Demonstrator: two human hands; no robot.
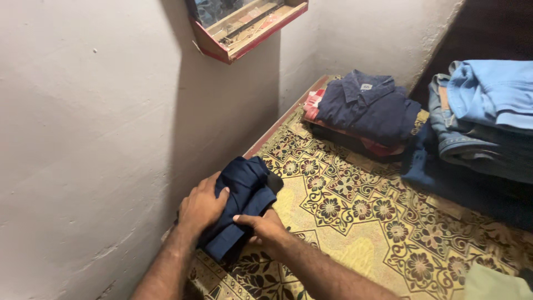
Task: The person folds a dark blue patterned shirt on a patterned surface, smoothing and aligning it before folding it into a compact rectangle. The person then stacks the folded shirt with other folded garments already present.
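— Since both hands sit on the same dark navy garment (pixel 242 195), what is each one doing there?

— The left hand (pixel 201 208) lies flat over the near wall-side part of the bundle, fingers spread and pressing down, which looks to me like a way to keep the folds from springing open. The right hand (pixel 265 228) is at the lower right edge, thumb on top and fingers tucked under the cloth, so it is closed on that edge rather than loose.

— And where does the garment lie?

— On the patterned yellow cover (pixel 355 222), close to the pale wall (pixel 83 139), at the near left end of the surface.

— How does it look?

— Compact and thick, folded into several layers, with a rounded roll at the far end and flat strips toward the wrists. The fabric is plain, matte and slightly creased.

— What else is around?

— Well apart, at the far end, a folded dark blue shirt (pixel 369 105) tops a small pile with a red piece beneath. To the right, a stack of jeans (pixel 472 139) carries a light blue garment (pixel 494 89). A red-framed wooden ledge (pixel 250 25) hangs on the wall above.
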